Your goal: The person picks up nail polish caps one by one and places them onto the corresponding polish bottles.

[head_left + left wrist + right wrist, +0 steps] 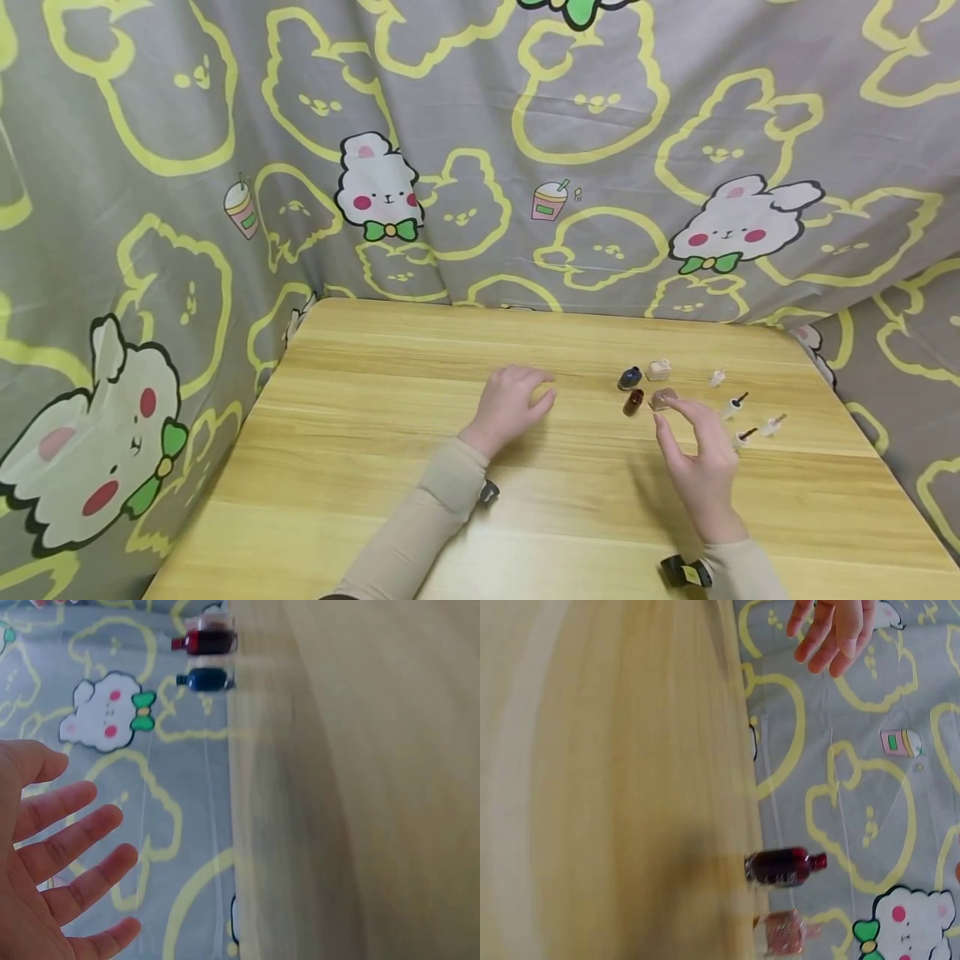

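Note:
Four uncapped nail polish bottles stand close together on the table: a dark blue bottle (629,378), a cream bottle (658,370), a dark red bottle (633,402) and a pink glitter bottle (663,398). My right hand (703,462) hovers just in front of the pink one, thumb and forefinger spread apart; from the head view I cannot tell whether a fingertip touches it. In the right wrist view the red bottle (784,867) and pink bottle (784,933) are upright. Left of the bottles, my left hand (512,402) is held above the table with relaxed, separated fingers, holding nothing.
Right of the bottles lie several white brush caps, among them a pale cap (717,377), a dark-brushed cap (735,406) and another cap (772,425). Behind the wooden table (360,400) hangs a grey patterned curtain (465,117).

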Demonstrator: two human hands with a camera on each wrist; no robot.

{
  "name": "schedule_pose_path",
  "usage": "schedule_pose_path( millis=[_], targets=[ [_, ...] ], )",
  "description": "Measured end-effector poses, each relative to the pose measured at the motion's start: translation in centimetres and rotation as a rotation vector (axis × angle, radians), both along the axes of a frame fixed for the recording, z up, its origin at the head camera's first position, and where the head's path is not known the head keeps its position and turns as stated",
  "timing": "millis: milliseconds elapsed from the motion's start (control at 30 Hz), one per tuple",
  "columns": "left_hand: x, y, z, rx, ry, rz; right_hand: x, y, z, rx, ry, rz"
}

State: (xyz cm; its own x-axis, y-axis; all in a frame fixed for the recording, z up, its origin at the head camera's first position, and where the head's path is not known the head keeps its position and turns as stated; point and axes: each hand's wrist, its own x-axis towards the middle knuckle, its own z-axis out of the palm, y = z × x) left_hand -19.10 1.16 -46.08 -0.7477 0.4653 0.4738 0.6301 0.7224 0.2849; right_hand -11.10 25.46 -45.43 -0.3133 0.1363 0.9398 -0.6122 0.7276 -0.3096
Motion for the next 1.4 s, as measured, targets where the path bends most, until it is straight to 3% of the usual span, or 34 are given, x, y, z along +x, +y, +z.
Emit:
schedule_pose_path(
  millis=[433, 667, 800, 1067, 1400],
  targets=[
    [1.6, 2.1, 0.0, 0.024, -0.049, -0.088, 1.3, 3.0, -2.7, -0.193, -0.011, -0.103],
    [2.1, 3.3, 0.1, 0.018, -0.075, -0.113, 1.8, 2.9, -2.0, -0.379, -0.015, -0.101],
    [2.2, 4.2, 0.2, 0.045, -0.108, -0.127, 2.1, 3.1, -1.5, -0.479, -0.019, -0.039],
    [2.1, 6.1, 0.5, 0.103, -0.186, -0.118, 2.3, 4.7, -1.5, -0.712, -0.038, 0.038],
    [1.9, 7.8, 0.6, 0.196, -0.288, -0.081, 2.0, 7.5, -3.0, -0.904, -0.101, -0.016]
  ],
)
